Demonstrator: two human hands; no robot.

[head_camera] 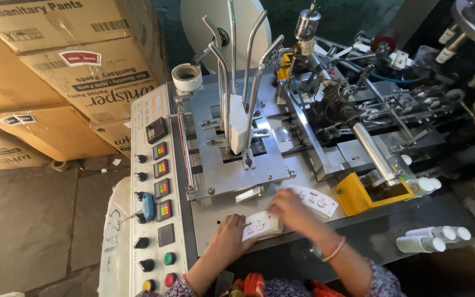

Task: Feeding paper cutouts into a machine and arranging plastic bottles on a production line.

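White printed paper blanks (pixel 262 225) are gripped as a small stack between both hands at the near edge of the grey metal machine bed (pixel 215 220); the left hand (pixel 227 237) clasps the stack's left end, the right hand (pixel 288 209) is closed over its right end. Another fan-shaped blank (pixel 317 201) lies just beyond. A control panel (pixel 158 192) with lit displays and knobs is seen at left, cardboard boxes (pixel 78 71) behind
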